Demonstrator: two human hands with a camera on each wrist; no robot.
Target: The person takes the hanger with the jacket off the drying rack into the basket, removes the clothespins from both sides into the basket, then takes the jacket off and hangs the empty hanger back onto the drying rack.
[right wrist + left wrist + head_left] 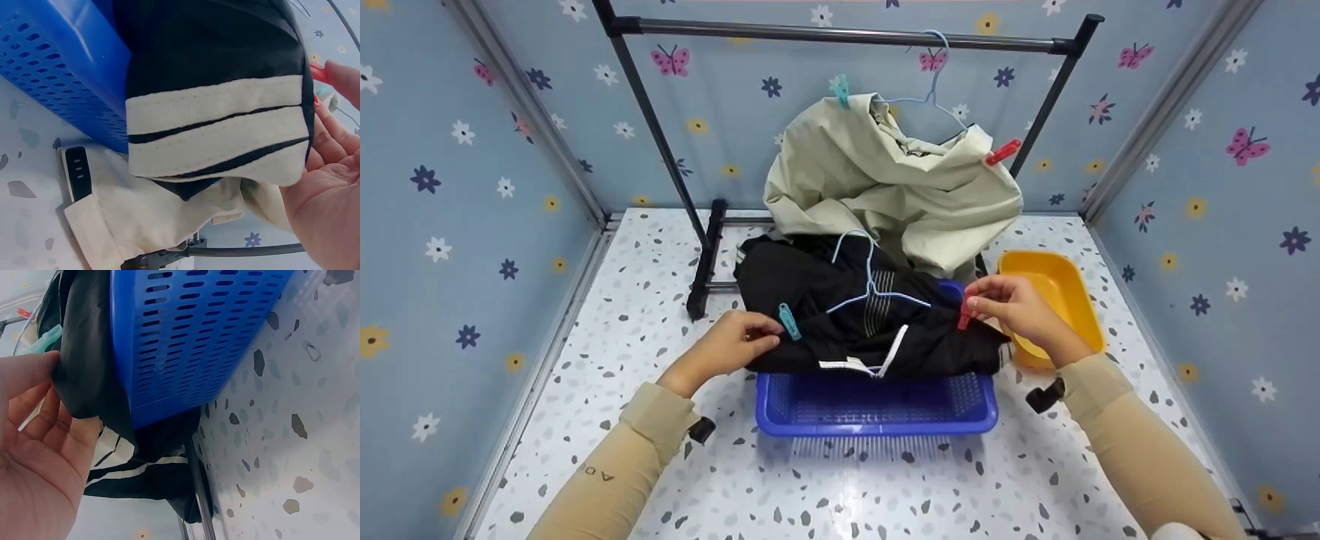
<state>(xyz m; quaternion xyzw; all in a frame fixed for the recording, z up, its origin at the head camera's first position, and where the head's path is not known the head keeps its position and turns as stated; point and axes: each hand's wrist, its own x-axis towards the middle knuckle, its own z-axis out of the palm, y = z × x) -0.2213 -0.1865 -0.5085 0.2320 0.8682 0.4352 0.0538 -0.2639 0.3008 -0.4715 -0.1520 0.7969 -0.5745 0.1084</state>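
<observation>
Garment — black — pinched by left hand; right hand pinches red clothespin.

I have the draped garment on top of the basket, the rack and hung garment at its twelve o'clock, the tray at its two.

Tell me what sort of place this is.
Probably a small clothes-hanging corner, perhaps a staged booth: a clothes rack, a pale garment on a hanger, and a blue basket beneath a black garment.
</observation>
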